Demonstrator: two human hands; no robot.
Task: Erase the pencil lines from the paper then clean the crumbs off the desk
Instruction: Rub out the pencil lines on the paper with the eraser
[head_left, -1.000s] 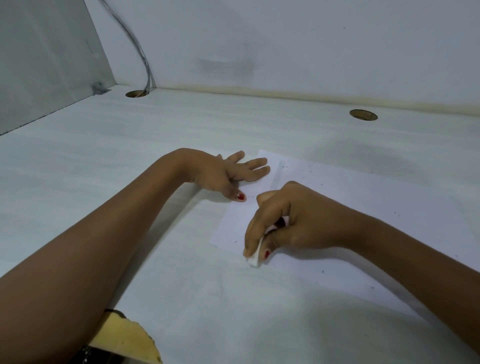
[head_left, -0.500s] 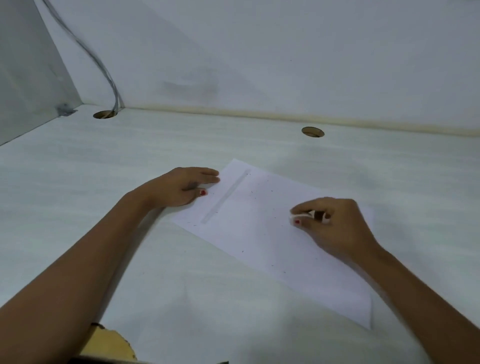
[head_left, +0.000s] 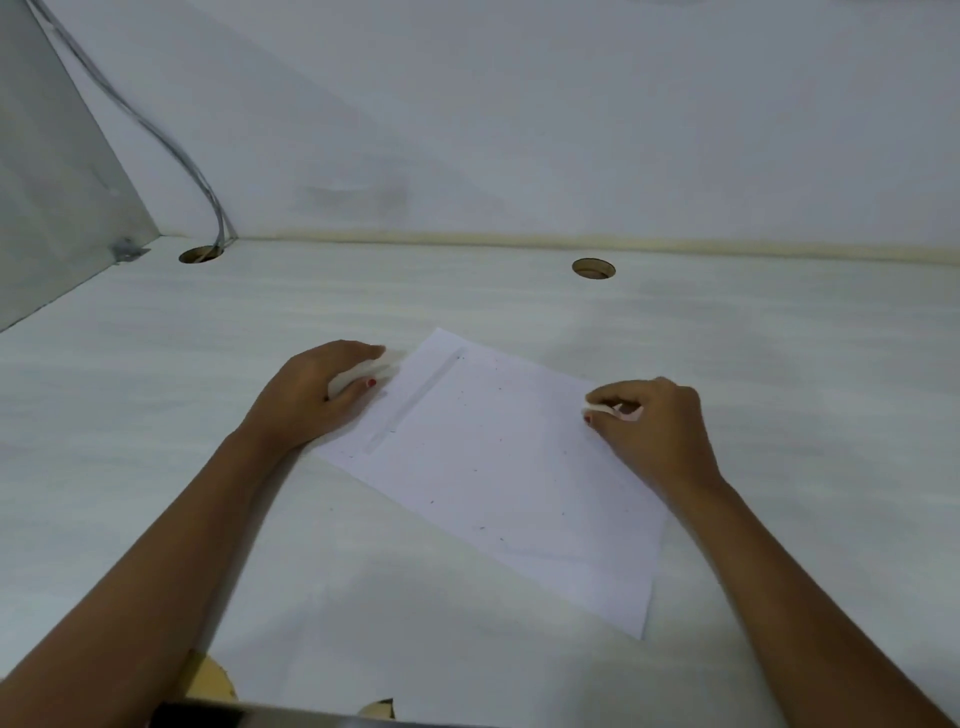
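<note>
A white sheet of paper lies at an angle on the white desk. A faint grey smudged band runs along its left side, and small dark crumbs are scattered over it. My left hand is at the sheet's left edge, fingers curled, pinching the lifted edge between thumb and fingers. My right hand is at the sheet's right edge and pinches a small white eraser in its fingertips. Whether it also holds the paper there I cannot tell.
Two round cable holes sit at the back of the desk, with a grey cable running up the wall from the left one. A grey partition closes the left side. A yellowish wooden piece shows at the near edge.
My right hand has carried the eraser from the sheet's near-left edge over to its right edge. My left hand went from lying flat to pinching the left edge. The view shifted.
</note>
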